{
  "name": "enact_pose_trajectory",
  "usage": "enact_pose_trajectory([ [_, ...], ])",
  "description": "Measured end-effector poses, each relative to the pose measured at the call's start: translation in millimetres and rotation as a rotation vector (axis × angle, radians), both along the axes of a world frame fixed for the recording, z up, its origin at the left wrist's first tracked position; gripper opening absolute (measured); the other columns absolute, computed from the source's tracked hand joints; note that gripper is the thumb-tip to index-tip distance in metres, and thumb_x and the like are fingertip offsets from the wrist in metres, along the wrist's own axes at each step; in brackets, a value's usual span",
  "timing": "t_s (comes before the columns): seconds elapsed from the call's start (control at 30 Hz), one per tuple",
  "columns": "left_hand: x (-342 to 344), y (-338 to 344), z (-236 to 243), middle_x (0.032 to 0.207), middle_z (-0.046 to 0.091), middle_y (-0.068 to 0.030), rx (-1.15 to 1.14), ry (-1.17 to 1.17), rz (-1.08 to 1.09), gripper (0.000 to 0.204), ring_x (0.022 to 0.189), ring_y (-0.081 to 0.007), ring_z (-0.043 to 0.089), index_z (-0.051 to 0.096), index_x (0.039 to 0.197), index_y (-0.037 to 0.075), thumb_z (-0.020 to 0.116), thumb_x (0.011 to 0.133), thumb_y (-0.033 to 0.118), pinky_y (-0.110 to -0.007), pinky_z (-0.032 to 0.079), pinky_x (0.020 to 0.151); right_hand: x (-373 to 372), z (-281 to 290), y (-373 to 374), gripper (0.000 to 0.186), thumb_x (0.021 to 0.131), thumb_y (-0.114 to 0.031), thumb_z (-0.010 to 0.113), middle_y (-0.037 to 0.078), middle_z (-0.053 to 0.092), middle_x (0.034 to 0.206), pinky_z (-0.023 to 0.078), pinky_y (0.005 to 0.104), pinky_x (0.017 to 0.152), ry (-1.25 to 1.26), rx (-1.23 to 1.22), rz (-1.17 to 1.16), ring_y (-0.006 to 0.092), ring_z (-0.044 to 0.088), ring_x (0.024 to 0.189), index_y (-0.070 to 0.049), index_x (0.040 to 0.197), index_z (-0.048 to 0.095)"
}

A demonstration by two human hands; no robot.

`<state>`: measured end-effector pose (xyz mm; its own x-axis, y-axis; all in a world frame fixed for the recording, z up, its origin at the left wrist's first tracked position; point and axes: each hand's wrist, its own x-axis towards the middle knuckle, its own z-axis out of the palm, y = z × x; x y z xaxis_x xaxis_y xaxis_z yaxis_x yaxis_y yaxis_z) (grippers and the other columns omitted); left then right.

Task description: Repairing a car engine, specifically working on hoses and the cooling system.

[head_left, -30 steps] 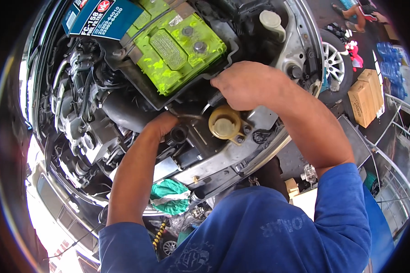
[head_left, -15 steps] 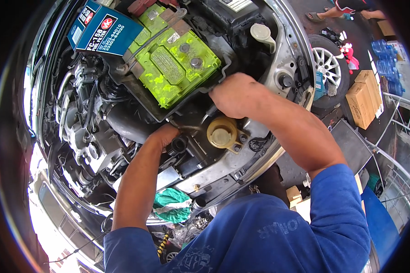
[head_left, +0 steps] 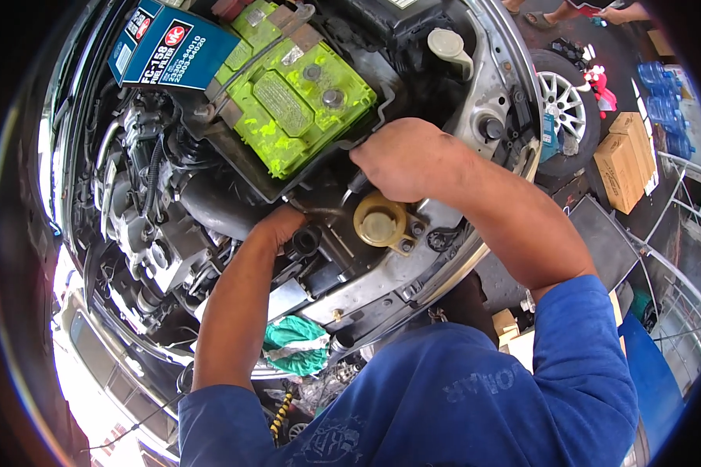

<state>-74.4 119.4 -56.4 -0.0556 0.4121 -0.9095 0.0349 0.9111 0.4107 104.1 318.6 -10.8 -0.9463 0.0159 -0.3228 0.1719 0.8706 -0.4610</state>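
My right hand [head_left: 405,159] is closed in a fist beside the near right corner of the yellow-green car battery [head_left: 288,109]. From under it comes a tool with a dark handle and thin metal shaft [head_left: 357,187], slanting down into the engine bay. My left hand [head_left: 282,224] reaches down between the black air hose [head_left: 214,208] and a dark round pipe opening [head_left: 305,240]; its fingers are hidden below the battery tray [head_left: 245,177]. A yellowed plastic reservoir with a cap [head_left: 379,225] stands just below my right wrist.
A blue filter box [head_left: 167,50] rests by the battery's far left. A green cloth [head_left: 296,345] hangs over the car's front edge. At right are a wheel [head_left: 559,109], cardboard boxes [head_left: 623,163], blue water bottles [head_left: 662,109] and another person's legs [head_left: 561,14].
My right hand has shifted slightly left and up, showing more of the tool's dark handle. My left hand stays almost in place. The view has moved a little.
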Motion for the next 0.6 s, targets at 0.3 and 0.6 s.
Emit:
enact_pose_trajectory([
  [0.3,5.3,12.9,21.0,0.092,0.066,-0.0062,-0.089,0.156,-0.062,0.021,0.077,-0.0145,0.057,0.067,0.096,0.002,0.056,0.078,0.005,-0.03,0.047,0.066,2.8,2.6,-0.5,0.018,0.07,-0.011,0.056,0.013,0.067,0.08,0.052,0.0423,0.069,-0.165,0.051,0.032,0.0301,0.065,0.082,-0.005,0.084,0.065],
  [0.6,-11.9,-12.0,-26.5,0.094,0.066,-0.0057,0.073,-0.049,0.015,0.022,0.075,-0.013,0.058,0.067,0.101,0.004,0.062,0.081,0.012,-0.03,0.048,0.064,-0.3,2.8,2.2,0.022,0.071,-0.011,0.055,0.014,0.067,0.086,0.052,0.0418,0.072,-0.311,0.062,0.091,0.0311,0.065,0.083,-0.001,0.09,0.063],
])
